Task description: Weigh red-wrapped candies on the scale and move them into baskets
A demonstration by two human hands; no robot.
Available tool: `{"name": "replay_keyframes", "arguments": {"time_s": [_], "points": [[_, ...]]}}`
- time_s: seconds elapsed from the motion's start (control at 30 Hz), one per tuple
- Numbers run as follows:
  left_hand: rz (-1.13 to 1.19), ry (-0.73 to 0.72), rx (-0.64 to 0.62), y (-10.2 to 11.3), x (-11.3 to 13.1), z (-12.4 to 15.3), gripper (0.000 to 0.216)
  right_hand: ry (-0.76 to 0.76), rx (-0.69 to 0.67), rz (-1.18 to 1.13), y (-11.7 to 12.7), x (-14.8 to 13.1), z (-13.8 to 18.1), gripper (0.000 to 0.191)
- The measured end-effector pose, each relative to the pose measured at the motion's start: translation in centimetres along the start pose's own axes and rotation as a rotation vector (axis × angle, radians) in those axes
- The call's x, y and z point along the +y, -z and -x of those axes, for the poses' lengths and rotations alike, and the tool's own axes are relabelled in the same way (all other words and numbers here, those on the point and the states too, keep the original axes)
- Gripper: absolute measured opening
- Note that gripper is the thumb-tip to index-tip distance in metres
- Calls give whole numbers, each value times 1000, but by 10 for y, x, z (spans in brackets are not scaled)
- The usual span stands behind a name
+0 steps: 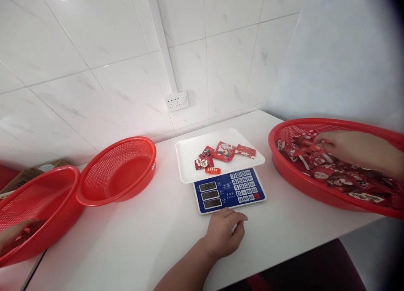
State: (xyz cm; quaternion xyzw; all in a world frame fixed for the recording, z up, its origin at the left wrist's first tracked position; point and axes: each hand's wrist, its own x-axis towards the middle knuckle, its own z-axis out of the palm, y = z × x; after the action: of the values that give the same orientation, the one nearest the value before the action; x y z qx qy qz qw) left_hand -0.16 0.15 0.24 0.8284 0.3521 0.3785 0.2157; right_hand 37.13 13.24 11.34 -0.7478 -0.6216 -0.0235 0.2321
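My left hand (224, 234) rests on the white table (151, 240) just in front of a blue electronic scale (229, 191), its fingers curled into a loose fist with nothing in them. Several red candy packets (223, 153) lie on the scale's white tray (189, 154). My right hand (353, 149) reaches into a wide red mesh basket (293, 179) at the right, which is full of red candy packets (337, 178). Its fingers are closed around some of them.
Two empty red mesh baskets stand at the left, one (118, 171) leaning on the other (38, 211). Another person's hand (14, 236) shows in the far-left basket. A cardboard box (28, 173) sits behind it, and a wall socket (176, 101) is on the tiled wall.
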Motion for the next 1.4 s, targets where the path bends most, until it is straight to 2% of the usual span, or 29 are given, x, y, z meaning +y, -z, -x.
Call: {"name": "replay_keyframes", "arguments": {"time_s": [0.03,0.07,0.17,0.23,0.3,0.4,0.53,0.67,0.8,0.93,1.07,1.3,1.4], "points": [[1,3,-4,0,0,0,23,-24,-64,51,9,-14,3,24],[1,4,-6,0,0,0,23,-44,-70,39,15,-31,8,22],[1,-3,-9,0,1,-1,23,6,-159,-272,20,-85,28,15],[-3,-6,-11,1,2,-1,24,74,-305,-469,10,-117,41,12],[-9,-3,-15,2,3,-1,24,121,-402,-566,-3,-141,50,18],[-19,-5,-15,2,3,-1,24,195,-370,-515,-19,-156,60,28],[-38,-27,-5,1,2,-1,23,245,-179,-563,-29,-151,89,29],[-80,-31,-78,1,4,-1,24,106,-101,-618,-46,-132,138,32],[-105,17,-181,1,7,0,26,22,-244,-592,-74,-117,183,36],[-106,48,-210,1,9,0,28,86,-398,-588,-96,-111,207,37],[-109,57,-203,3,8,-1,29,194,-522,-590,-100,-113,210,38],[-94,7,-155,0,10,0,29,186,-544,-597,-100,-112,204,41],[-124,-85,-97,17,12,-4,30,182,-543,-597,-102,-110,204,43]]}}
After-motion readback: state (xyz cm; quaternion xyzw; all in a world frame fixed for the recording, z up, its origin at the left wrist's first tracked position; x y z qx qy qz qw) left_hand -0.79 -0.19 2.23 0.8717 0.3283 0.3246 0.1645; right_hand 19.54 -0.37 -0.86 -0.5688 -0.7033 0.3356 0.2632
